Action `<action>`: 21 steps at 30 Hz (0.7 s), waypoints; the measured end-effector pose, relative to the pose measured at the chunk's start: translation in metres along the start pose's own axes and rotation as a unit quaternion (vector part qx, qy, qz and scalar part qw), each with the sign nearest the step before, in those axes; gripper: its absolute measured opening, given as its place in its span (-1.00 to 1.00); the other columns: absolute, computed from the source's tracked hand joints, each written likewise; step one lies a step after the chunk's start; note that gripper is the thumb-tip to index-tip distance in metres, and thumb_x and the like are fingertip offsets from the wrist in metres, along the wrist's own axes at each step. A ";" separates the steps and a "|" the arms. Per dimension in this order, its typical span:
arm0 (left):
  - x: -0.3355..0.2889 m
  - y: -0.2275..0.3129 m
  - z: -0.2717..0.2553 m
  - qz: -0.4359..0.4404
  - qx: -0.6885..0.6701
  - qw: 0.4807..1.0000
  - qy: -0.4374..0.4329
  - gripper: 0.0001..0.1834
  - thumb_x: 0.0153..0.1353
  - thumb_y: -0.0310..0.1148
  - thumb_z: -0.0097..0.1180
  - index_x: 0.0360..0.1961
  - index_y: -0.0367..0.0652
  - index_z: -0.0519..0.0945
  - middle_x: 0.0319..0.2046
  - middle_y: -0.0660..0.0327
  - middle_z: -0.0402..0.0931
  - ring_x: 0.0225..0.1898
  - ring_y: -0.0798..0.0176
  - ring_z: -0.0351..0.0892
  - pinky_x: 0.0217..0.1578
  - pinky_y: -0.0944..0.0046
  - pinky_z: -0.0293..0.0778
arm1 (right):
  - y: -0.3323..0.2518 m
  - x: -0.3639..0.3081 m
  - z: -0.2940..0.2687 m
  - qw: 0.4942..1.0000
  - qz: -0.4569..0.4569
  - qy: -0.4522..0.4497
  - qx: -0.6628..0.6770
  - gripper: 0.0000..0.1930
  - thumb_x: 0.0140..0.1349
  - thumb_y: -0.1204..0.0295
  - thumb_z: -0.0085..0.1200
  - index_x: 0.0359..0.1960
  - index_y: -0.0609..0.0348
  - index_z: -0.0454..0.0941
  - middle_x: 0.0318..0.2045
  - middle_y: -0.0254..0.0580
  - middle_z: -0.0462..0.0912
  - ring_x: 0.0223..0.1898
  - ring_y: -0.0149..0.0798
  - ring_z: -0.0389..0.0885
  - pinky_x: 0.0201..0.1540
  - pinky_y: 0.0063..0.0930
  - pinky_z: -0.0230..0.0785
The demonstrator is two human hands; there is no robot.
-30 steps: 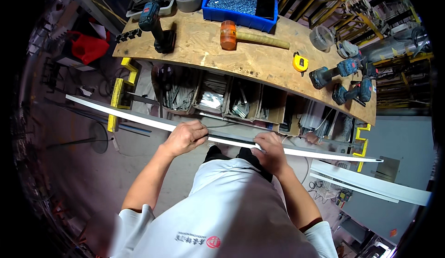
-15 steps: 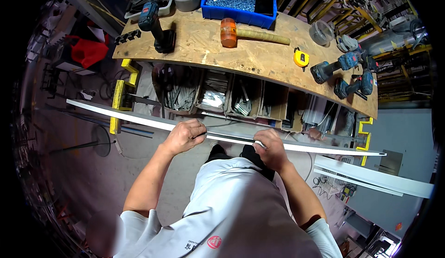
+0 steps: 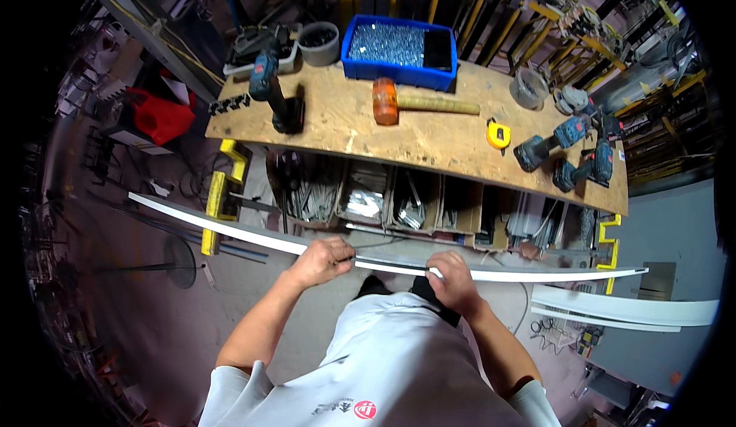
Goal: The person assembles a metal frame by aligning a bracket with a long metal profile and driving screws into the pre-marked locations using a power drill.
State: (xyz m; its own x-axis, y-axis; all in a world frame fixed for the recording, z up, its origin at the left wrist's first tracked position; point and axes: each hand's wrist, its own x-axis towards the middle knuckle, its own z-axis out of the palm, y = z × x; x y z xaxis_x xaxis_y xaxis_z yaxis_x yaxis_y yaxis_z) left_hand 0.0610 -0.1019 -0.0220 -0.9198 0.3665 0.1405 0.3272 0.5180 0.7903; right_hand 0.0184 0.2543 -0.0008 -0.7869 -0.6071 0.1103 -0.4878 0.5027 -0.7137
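A long white strip (image 3: 395,268) is stretching across yellow brackets (image 3: 215,211), the left hand (image 3: 325,261) and right hand (image 3: 455,280) gripping it with fingers (image 3: 340,250) curled nearly closed, while just beyond a wooden bench (image 3: 337,124) is carrying a mallet (image 3: 386,103), drills (image 3: 265,79) and a blue bin (image 3: 399,77).

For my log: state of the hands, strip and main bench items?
Left hand: closed on white strip
Right hand: closed on it
White strip: held crosswise
Orange mallet: lying flat
Tape measure: on bench
Blue bin: open, holding metal pieces
Left drill: upright
Right drills: on bench
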 end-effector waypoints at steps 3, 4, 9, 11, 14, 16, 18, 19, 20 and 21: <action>0.004 -0.004 -0.004 0.001 0.001 1.000 -0.019 -0.64 -0.03 -0.47 0.44 -0.16 -0.34 0.71 -0.29 -0.02 0.66 -0.25 -0.12 0.65 -0.20 0.02 0.61 | 0.000 -0.001 -0.001 1.000 0.007 0.013 -0.003 -0.74 0.14 0.51 0.30 -0.12 0.26 0.63 -0.07 0.00 0.67 0.04 0.11 0.58 0.18 -0.09 0.38; 0.008 0.003 -0.011 -0.037 0.007 0.999 -0.039 -0.60 -0.05 -0.45 0.46 -0.13 -0.35 0.70 -0.27 -0.04 0.65 -0.24 -0.13 0.65 -0.19 0.02 0.61 | -0.005 0.000 -0.005 1.000 0.017 0.014 -0.020 -0.68 0.11 0.49 0.32 -0.08 0.28 0.64 -0.04 0.04 0.66 0.06 0.13 0.57 0.20 -0.08 0.38; 0.087 0.006 -0.063 -0.003 0.040 0.997 0.068 -0.69 0.14 -0.28 0.38 -0.19 -0.29 0.72 -0.24 -0.06 0.68 -0.16 -0.13 0.69 -0.16 -0.03 0.59 | -0.014 -0.021 -0.020 0.995 0.029 0.091 -0.028 -0.60 0.03 0.46 0.34 -0.05 0.30 0.63 -0.06 0.19 0.67 0.02 0.28 0.59 0.16 0.04 0.43; 0.156 0.005 -0.083 0.025 0.075 0.989 0.122 -0.74 0.20 -0.23 0.31 -0.27 -0.24 0.72 -0.28 -0.11 0.69 -0.19 -0.14 0.71 -0.18 -0.02 0.61 | 0.003 -0.043 -0.012 0.988 0.051 0.136 -0.044 -0.56 0.02 0.44 0.36 -0.02 0.29 0.63 -0.08 0.17 0.69 -0.01 0.22 0.65 0.14 -0.04 0.48; 0.259 -0.013 -0.116 -0.153 -0.003 0.976 0.157 -0.72 0.24 -0.19 0.24 -0.34 -0.22 0.74 -0.40 -0.17 0.67 -0.28 -0.16 0.72 -0.20 -0.06 0.61 | 0.001 -0.074 -0.011 0.981 0.106 0.142 -0.080 -0.55 0.26 0.51 0.22 0.22 0.23 0.59 0.12 0.11 0.66 0.16 0.17 0.62 0.21 -0.09 0.49; 0.325 -0.045 -0.135 -0.190 0.063 0.964 0.177 -0.71 0.24 -0.18 0.24 -0.33 -0.20 0.76 -0.36 -0.19 0.68 -0.23 -0.18 0.74 -0.16 -0.10 0.62 | 0.022 -0.108 -0.008 0.973 0.134 0.159 -0.095 -0.62 0.27 0.49 0.25 0.14 0.25 0.63 0.14 0.14 0.65 0.12 0.16 0.64 0.22 -0.11 0.49; 0.376 -0.061 -0.136 -0.237 0.161 0.941 0.181 -0.70 0.25 -0.16 0.25 -0.28 -0.19 0.79 -0.23 -0.17 0.72 -0.12 -0.17 0.76 -0.06 -0.11 0.63 | 0.037 -0.134 -0.006 0.934 0.299 0.196 0.019 -0.75 0.27 0.49 0.28 -0.04 0.27 0.69 -0.03 0.12 0.72 -0.06 0.16 0.70 0.10 -0.07 0.54; 0.384 -0.064 -0.143 -0.288 0.186 0.924 0.170 -0.70 0.26 -0.16 0.26 -0.25 -0.19 0.80 -0.17 -0.15 0.74 -0.05 -0.17 0.76 0.00 -0.10 0.64 | 0.006 -0.123 -0.027 0.941 0.253 0.194 -0.115 -0.79 0.26 0.49 0.29 -0.09 0.28 0.70 -0.10 0.11 0.74 -0.12 0.15 0.72 0.06 -0.07 0.55; 0.397 -0.062 -0.145 -0.307 0.206 0.917 0.147 -0.70 0.27 -0.17 0.25 -0.18 -0.17 0.80 -0.08 -0.10 0.74 0.01 -0.14 0.75 0.05 -0.06 0.64 | -0.002 -0.126 -0.040 0.942 0.240 0.209 -0.109 -0.80 0.26 0.48 0.30 -0.12 0.28 0.71 -0.13 0.12 0.75 -0.13 0.14 0.72 0.05 -0.08 0.56; 0.409 -0.062 -0.149 -0.326 0.230 0.908 0.126 -0.69 0.28 -0.19 0.25 -0.12 -0.16 0.81 0.01 -0.05 0.74 0.07 -0.11 0.74 0.10 -0.03 0.64 | -0.005 -0.127 -0.051 0.942 0.226 0.226 -0.100 -0.81 0.25 0.48 0.31 -0.14 0.28 0.71 -0.17 0.13 0.75 -0.13 0.14 0.73 0.04 -0.10 0.56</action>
State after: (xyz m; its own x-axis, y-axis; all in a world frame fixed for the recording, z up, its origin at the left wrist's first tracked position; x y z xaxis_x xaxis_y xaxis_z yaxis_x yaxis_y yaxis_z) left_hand -0.3680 -0.0996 0.0755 -0.9521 -0.2919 -0.0907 -0.3018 0.8508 0.4301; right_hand 0.1020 0.3603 0.0240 -0.9898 -0.0023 0.1421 -0.0906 0.7806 -0.6184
